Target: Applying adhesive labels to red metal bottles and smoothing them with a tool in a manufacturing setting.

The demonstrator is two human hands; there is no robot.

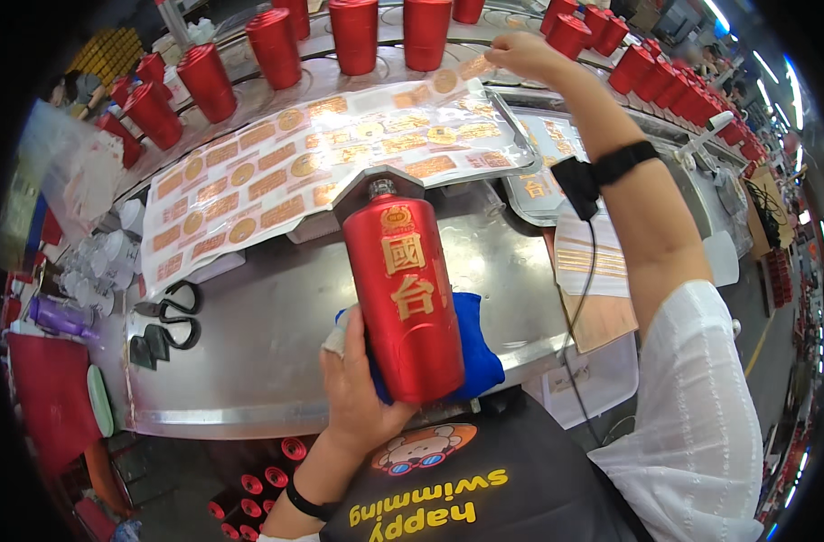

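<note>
A red bottle with raised gold characters lies tilted in front of me, its capless neck in a dark angular holder. My left hand is closed around its lower left side, with a pale cover on one fingertip. A blue cloth is under the bottle's base. At the far right corner of a white sheet printed with gold labels, my right hand pinches a small clear sticker with gold print. The fingertips are partly hidden by the hand.
Red bottles stand along a curved conveyor at the back. Black-handled scissors lie on the steel table at left, near clear plastic cups. A metal tray is at right. A cable hangs from my right forearm strap.
</note>
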